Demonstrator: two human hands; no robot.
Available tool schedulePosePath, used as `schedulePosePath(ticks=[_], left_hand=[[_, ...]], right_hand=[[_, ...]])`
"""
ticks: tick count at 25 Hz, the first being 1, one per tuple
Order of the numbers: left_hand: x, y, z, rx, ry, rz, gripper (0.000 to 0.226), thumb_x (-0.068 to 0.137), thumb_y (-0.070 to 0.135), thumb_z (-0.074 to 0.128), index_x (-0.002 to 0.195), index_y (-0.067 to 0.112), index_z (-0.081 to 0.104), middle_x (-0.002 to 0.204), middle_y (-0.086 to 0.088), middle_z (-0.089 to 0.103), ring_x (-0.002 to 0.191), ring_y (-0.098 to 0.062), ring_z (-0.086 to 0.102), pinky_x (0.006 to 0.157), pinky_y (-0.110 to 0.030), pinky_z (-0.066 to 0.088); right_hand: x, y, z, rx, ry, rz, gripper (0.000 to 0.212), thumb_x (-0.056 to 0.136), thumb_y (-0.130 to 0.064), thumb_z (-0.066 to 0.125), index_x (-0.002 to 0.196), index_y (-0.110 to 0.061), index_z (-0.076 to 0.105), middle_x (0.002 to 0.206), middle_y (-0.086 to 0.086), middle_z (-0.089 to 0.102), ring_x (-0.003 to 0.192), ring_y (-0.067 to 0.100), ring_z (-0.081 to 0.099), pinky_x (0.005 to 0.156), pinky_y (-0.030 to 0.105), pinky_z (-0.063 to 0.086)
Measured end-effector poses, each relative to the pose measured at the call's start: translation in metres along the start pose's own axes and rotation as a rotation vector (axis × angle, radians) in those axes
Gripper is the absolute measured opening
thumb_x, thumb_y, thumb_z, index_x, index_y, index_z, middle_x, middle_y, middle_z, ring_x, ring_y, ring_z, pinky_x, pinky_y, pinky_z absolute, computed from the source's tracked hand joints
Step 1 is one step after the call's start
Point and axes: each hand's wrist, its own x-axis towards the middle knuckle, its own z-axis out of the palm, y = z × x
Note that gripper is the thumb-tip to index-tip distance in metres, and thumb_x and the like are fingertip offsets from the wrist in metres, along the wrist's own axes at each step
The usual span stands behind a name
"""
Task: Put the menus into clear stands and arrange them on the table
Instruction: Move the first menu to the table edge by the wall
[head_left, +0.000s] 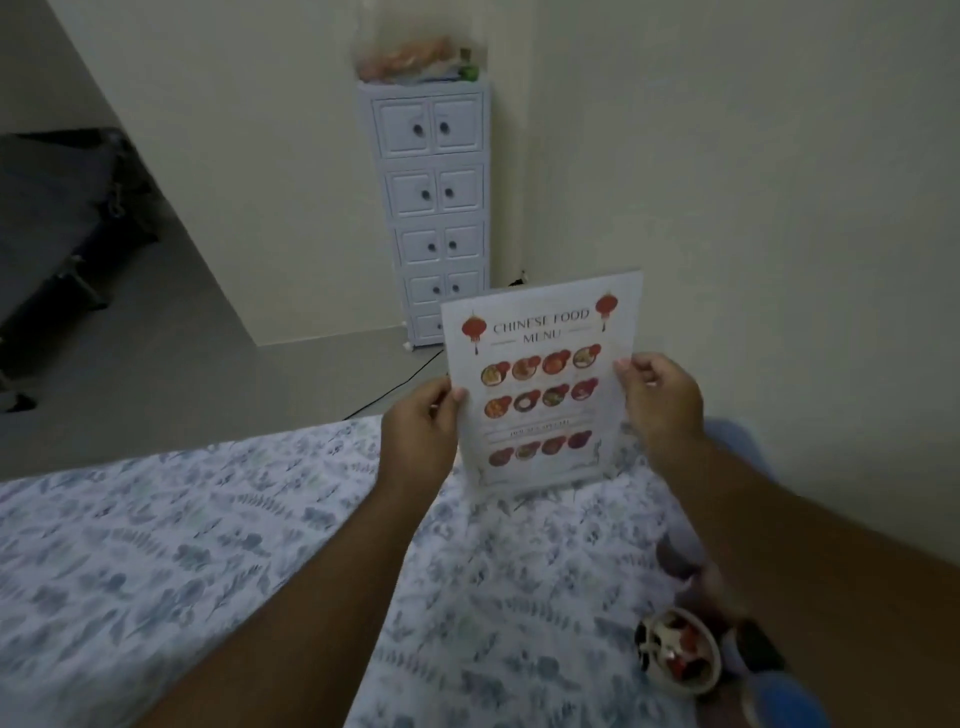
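Observation:
A "Chinese Food Menu" sheet (543, 384) with red lanterns and rows of dish pictures stands upright, slightly tilted, its lower edge at the table covered in a blue leaf-print cloth (208, 545). It looks enclosed in a clear stand, though the stand's edges are hard to make out. My left hand (418, 431) pinches its left edge. My right hand (657, 397) pinches its right edge. Both arms reach forward from the bottom of the view.
A small bowl (678, 657) of red and white bits sits at the table's right, with dark and blue objects beside it under my right arm. A white drawer tower (436, 208) stands against the wall behind. A dark bed frame (57, 234) is far left.

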Motion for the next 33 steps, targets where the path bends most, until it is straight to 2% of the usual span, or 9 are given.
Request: schedulePosePath(ticks=[4, 9, 12, 14, 17, 21, 25, 29, 33], left_hand=[[0.061, 0.002, 0.074, -0.041, -0.019, -0.045, 0.020, 0.101, 0.026, 0.060, 0.093, 0.035, 0.076, 0.092, 0.019, 0.078, 0.094, -0.015, 0.076, 0.086, -0.049, 0.064], [0.089, -0.023, 0.129, -0.049, -0.029, -0.073, 0.021, 0.101, 0.027, 0.059, 0.095, 0.038, 0.076, 0.103, 0.009, 0.079, 0.100, -0.018, 0.075, 0.090, -0.051, 0.062], [0.093, -0.035, 0.138, -0.003, 0.028, -0.078, 0.023, 0.101, 0.031, 0.059, 0.092, 0.047, 0.073, 0.098, 0.015, 0.079, 0.096, -0.013, 0.075, 0.086, -0.046, 0.064], [0.091, -0.036, 0.140, 0.015, 0.049, -0.067, 0.018, 0.102, 0.032, 0.059, 0.102, 0.040, 0.075, 0.096, 0.018, 0.077, 0.094, -0.008, 0.075, 0.085, -0.042, 0.064], [0.087, -0.030, 0.139, 0.057, 0.062, -0.055, 0.023, 0.103, 0.030, 0.058, 0.114, 0.025, 0.077, 0.097, 0.017, 0.075, 0.093, -0.008, 0.074, 0.084, -0.038, 0.064], [0.089, -0.014, 0.134, 0.077, 0.027, -0.099, 0.025, 0.103, 0.028, 0.057, 0.116, 0.018, 0.077, 0.099, 0.010, 0.076, 0.088, -0.006, 0.071, 0.087, -0.038, 0.062], [0.066, 0.009, 0.110, 0.134, -0.032, -0.063, 0.035, 0.105, 0.034, 0.050, 0.132, 0.021, 0.068, 0.121, 0.006, 0.074, 0.102, -0.007, 0.068, 0.077, -0.013, 0.049], [0.017, 0.016, 0.050, 0.378, -0.094, 0.011, 0.052, 0.106, 0.045, 0.041, 0.150, 0.018, 0.051, 0.153, -0.005, 0.056, 0.142, -0.024, 0.049, 0.114, -0.037, 0.040], [-0.057, 0.010, -0.036, 0.582, -0.132, 0.080, 0.060, 0.106, 0.048, 0.034, 0.157, 0.016, 0.038, 0.162, -0.007, 0.042, 0.153, -0.025, 0.030, 0.125, -0.038, 0.015]], right_hand=[[0.092, 0.026, -0.013, -0.035, 0.040, 0.005, 0.010, 0.090, -0.031, 0.068, 0.089, -0.021, 0.068, 0.075, -0.011, 0.067, 0.063, 0.002, 0.063, 0.057, 0.017, 0.048], [0.140, 0.083, -0.011, -0.028, 0.035, 0.056, 0.015, 0.089, -0.032, 0.070, 0.088, -0.017, 0.070, 0.073, -0.009, 0.068, 0.066, 0.011, 0.065, 0.061, 0.023, 0.052], [0.143, 0.100, -0.004, -0.083, 0.073, 0.011, 0.017, 0.089, -0.035, 0.068, 0.082, -0.020, 0.067, 0.064, -0.011, 0.063, 0.057, -0.001, 0.058, 0.053, 0.015, 0.044], [0.140, 0.101, -0.002, -0.123, 0.098, -0.045, 0.018, 0.091, -0.036, 0.066, 0.080, -0.022, 0.063, 0.060, -0.012, 0.059, 0.053, -0.008, 0.056, 0.045, 0.006, 0.038], [0.136, 0.094, -0.001, -0.162, 0.113, -0.069, 0.019, 0.094, -0.034, 0.063, 0.082, -0.019, 0.061, 0.063, -0.013, 0.058, 0.055, -0.004, 0.055, 0.046, 0.009, 0.037], [0.121, 0.076, -0.005, -0.232, -0.038, -0.020, 0.014, 0.097, -0.037, 0.057, 0.096, -0.023, 0.059, 0.074, -0.019, 0.061, 0.067, -0.007, 0.058, 0.043, 0.003, 0.038], [0.077, 0.046, -0.013, -0.331, -0.203, -0.060, 0.032, 0.097, -0.042, 0.054, 0.120, -0.019, 0.058, 0.106, -0.004, 0.068, 0.092, 0.015, 0.067, 0.069, 0.023, 0.054], [0.000, 0.003, -0.013, -0.623, -0.236, -0.223, 0.037, 0.094, -0.050, 0.051, 0.120, -0.023, 0.055, 0.113, -0.001, 0.064, 0.103, 0.022, 0.061, 0.088, 0.046, 0.055], [-0.108, -0.037, 0.008, -0.833, -0.323, -0.275, 0.065, 0.096, -0.056, 0.043, 0.149, -0.018, 0.039, 0.155, 0.005, 0.041, 0.143, 0.026, 0.034, 0.118, 0.047, 0.026]])
